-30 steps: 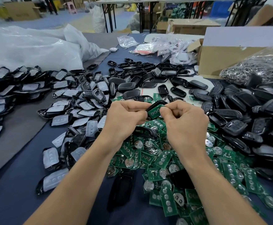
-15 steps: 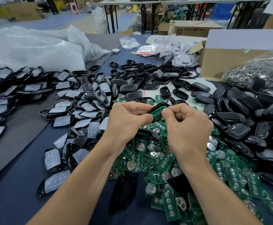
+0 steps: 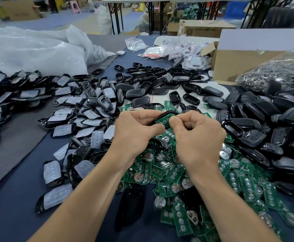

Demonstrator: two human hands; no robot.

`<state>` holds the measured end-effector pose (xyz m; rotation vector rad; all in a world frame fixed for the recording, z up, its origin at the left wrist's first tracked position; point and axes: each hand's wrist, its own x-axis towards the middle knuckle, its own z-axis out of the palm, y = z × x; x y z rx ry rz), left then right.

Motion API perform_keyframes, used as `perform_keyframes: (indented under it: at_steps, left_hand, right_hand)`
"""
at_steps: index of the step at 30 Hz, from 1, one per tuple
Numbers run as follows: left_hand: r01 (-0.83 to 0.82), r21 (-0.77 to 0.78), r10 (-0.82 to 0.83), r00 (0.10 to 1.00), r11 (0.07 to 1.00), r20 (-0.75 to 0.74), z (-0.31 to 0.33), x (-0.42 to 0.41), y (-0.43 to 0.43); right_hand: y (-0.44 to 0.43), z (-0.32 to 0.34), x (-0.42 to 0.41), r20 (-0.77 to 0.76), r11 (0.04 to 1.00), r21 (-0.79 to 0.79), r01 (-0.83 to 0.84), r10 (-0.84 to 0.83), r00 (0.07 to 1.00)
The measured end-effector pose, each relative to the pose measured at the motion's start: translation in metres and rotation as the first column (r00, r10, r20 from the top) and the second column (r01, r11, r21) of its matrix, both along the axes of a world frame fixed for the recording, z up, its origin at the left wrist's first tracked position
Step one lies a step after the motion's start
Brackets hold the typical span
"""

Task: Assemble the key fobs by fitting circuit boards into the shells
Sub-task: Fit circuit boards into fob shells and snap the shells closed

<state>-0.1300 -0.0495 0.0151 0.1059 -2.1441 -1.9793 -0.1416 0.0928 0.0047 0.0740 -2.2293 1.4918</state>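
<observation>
Both hands meet at the middle of the table over a heap of green circuit boards [image 3: 174,173]. My left hand [image 3: 135,131] grips a black key fob shell [image 3: 167,113] from the left. My right hand [image 3: 197,135] pinches the green circuit board [image 3: 164,119] that lies in the shell's open face, thumb on its lower right corner. Most of the shell is hidden behind my fingers.
Black shells with white rubber pads [image 3: 83,119] lie spread at the left. Empty black shells [image 3: 258,123] are piled at the right and back. A cardboard box [image 3: 239,62], a bag of metal rings [image 3: 272,74] and white plastic bags [image 3: 32,51] stand behind.
The hands stay together on the same shell and board. The thumbs have shifted slightly on the board; the view has dipped a little.
</observation>
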Motion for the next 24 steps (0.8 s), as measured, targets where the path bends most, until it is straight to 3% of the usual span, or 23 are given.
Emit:
perform_keyframes:
  at_steps: [12,20,24]
  left_hand:
    - [-0.057,0.060,0.056,0.998,0.997,0.022,-0.0011,-0.0003,0.0023]
    - [0.217,0.009,-0.217,0.973,0.976,0.071,-0.0019,0.0004,-0.0043]
    - [0.220,0.028,-0.222,0.969,0.975,0.109,-0.0025,0.0000,-0.0046]
  right_hand:
    - [0.0021,0.0068,0.0041,-0.045,0.997,0.073,0.002,0.001,0.999]
    - [0.0071,0.0020,-0.0001,0.004,0.999,0.033,-0.008,0.008,1.000]
    - [0.0084,0.0015,-0.0014,0.004,0.999,0.052,-0.010,0.009,1.000]
